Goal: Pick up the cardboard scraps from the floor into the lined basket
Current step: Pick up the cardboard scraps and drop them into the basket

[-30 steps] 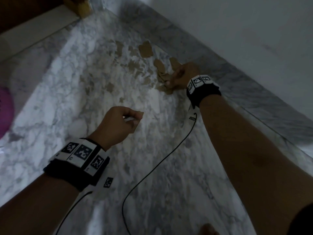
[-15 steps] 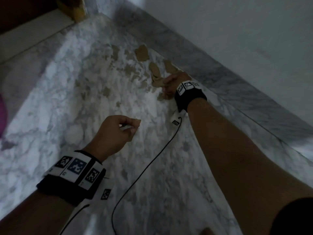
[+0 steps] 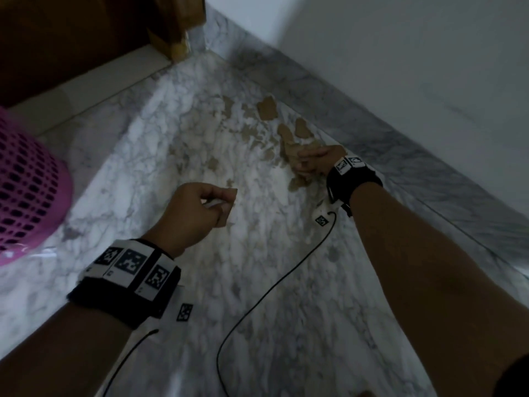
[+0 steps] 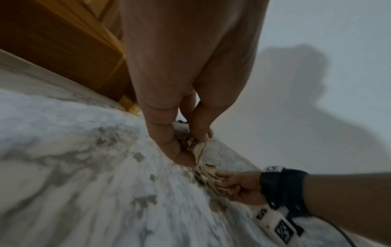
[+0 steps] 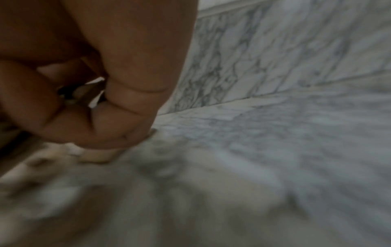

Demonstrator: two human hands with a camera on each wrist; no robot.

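1. The cardboard scraps (image 3: 291, 147) were partly gathered into a bunch, gripped by the right hand (image 3: 316, 164) down at the marble floor (image 3: 257, 282), beside the skirting (image 3: 372, 133).
2. Three loose scraps (image 3: 267, 110) lay just beyond it.
3. The right arm stretched forward, its fingers curled round the bunch.
4. The left hand (image 3: 197, 209) hovered nearer, loosely curled, with nothing visible in it.
5. One pink basket (image 3: 31, 193) stood well apart at the left.

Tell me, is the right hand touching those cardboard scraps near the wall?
Touching. In the left wrist view the right hand curls its fingers round a bunch of cardboard scraps low over the marble floor; the head view shows the same grip.
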